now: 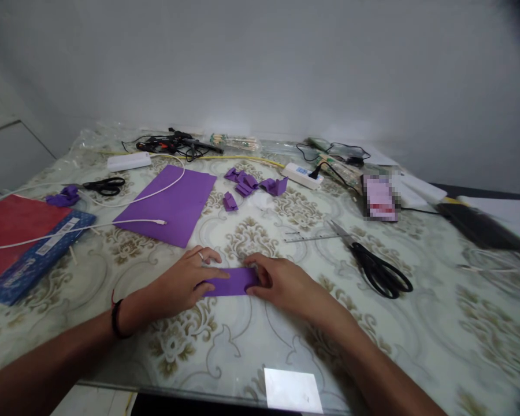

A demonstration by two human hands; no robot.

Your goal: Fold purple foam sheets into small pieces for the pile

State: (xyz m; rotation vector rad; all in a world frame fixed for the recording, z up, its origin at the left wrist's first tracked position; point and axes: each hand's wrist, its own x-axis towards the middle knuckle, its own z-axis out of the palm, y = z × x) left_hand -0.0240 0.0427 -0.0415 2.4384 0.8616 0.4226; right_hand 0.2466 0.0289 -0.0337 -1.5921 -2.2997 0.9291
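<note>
A small folded strip of purple paper (234, 281) lies flat on the patterned table (251, 341) in front of me. My left hand (184, 283) presses on its left end, fingers curled, a ring on one finger and a dark band at the wrist. My right hand (281, 283) pinches the strip's right end against the table. A full purple sheet (173, 202) lies further back on the left, with a white cable across it. Several small folded purple pieces (247, 184) sit behind the strip near the middle.
Black scissors (375, 264) and a clear ruler (309, 236) lie to the right. Another pair of scissors (106, 185), a red folder (11, 228) and a blue box (34, 254) are on the left. A power strip (302, 175), cables and tools line the wall side.
</note>
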